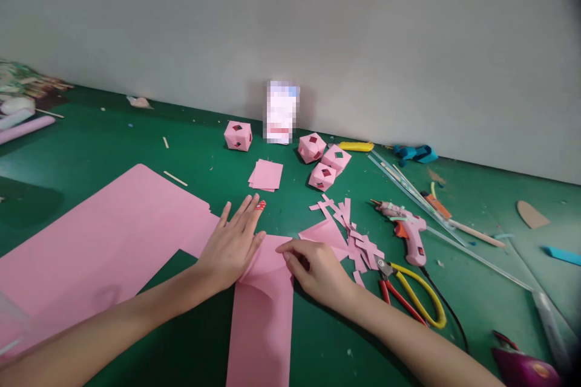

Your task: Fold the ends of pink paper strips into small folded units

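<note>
A long strip of pink paper (261,338) runs down the middle toward me, its far part folded over and curling. My left hand (231,248) lies flat with fingers spread, pressing on the strip's left side and nearby pink paper; one finger wears a red patterned band. At the fold's right edge, my right hand (315,266) pinches the paper between thumb and finger. A large pink sheet (113,230) spreads out on the left. Beyond my hands lies a small stack of pink squares (267,174). A loose pink piece (324,233) is partly behind my right hand.
Pink paper cubes with cut-outs (238,136) stand near the wall. Right of my hands are thin paper scraps (347,217), a pink glue gun (408,230) and yellow- and red-handled cutting tools (426,290). A yellow cutter (356,146) lies behind. A blurred bright screen (281,112) leans on the wall.
</note>
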The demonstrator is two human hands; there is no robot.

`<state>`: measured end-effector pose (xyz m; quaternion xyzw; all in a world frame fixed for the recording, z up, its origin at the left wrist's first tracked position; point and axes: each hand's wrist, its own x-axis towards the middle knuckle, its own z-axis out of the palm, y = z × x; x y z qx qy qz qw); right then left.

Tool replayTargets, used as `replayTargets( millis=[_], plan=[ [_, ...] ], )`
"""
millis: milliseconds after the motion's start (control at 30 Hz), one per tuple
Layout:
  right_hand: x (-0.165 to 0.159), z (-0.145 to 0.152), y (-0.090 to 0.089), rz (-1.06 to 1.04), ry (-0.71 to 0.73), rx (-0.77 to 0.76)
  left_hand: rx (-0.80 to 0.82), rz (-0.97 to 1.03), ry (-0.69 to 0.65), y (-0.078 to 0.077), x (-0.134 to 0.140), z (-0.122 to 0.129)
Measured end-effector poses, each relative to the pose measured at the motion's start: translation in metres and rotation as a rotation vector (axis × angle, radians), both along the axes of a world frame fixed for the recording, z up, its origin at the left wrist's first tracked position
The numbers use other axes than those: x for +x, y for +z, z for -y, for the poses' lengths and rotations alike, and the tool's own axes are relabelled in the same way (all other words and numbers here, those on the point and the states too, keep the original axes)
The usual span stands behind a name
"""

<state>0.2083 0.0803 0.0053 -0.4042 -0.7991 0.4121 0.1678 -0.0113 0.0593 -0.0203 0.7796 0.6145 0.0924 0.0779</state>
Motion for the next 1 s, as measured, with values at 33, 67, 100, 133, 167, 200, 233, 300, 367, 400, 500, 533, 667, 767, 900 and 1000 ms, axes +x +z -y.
replayTargets(
  millis=[33,67,100,133,167,200,233,300,367,400,500,533,667,767,900,1000],
  plan=[
    [0.0001,0.0005,-0.0001,0.0,-0.001,0.001,0.002,-0.003,-0.002,0.0,0.0,0.0001],
    [0.0002,0.001,-0.0002,0.0,-0.001,0.001,0.005,-0.005,-0.005,-0.0002,-0.0001,0.0001],
    [0.0002,0.0015,-0.0002,0.0,-0.003,0.001,0.008,-0.007,-0.007,-0.0004,-0.0001,0.0001],
    [0.0002,0.002,-0.0002,-0.001,-0.004,0.0,0.01,-0.01,-0.008,-0.0007,-0.0002,0.0001],
    [0.0002,0.0026,0.0,-0.001,-0.006,-0.003,0.012,-0.011,-0.008,-0.0009,-0.0003,0.0001],
    [0.0002,0.0033,0.0002,-0.002,-0.007,-0.008,0.012,-0.011,-0.008,-0.0011,-0.0003,0.0],
    [0.0001,0.0041,0.0004,-0.002,-0.009,-0.016,0.012,-0.009,-0.007,-0.0013,-0.0004,-0.0001],
    [0.0002,0.0061,0.0007,0.002,-0.012,-0.038,0.009,-0.003,-0.004,-0.0016,-0.0005,0.0],
    [0.0004,0.0082,0.0005,0.007,-0.015,-0.055,0.006,-0.002,-0.002,-0.0017,-0.0007,0.0003],
    [0.0005,0.0092,0.0002,0.008,-0.02,-0.061,0.006,-0.003,-0.003,-0.0018,-0.0008,0.0005],
    [0.001,0.0104,-0.0003,0.001,-0.051,-0.073,0.007,-0.002,-0.004,-0.002,-0.0012,0.001],
    [0.0012,0.0103,-0.0001,-0.007,-0.06,-0.082,0.008,0.003,-0.004,-0.002,-0.0013,0.0011],
    [0.002,0.0089,0.003,-0.027,-0.05,-0.132,0.01,0.011,-0.003,-0.0011,-0.0014,0.0007],
    [0.0028,0.0079,0.0055,-0.032,-0.02,-0.179,0.005,-0.004,-0.008,0.0,-0.0011,0.0003],
    [0.0037,0.0065,0.0061,-0.065,0.019,-0.24,0.011,-0.017,-0.015,-0.0019,-0.0015,0.0002],
    [0.0039,0.0049,0.0066,-0.073,0.018,-0.271,0.032,-0.015,-0.015,-0.0052,-0.0024,0.0006]
  ],
)
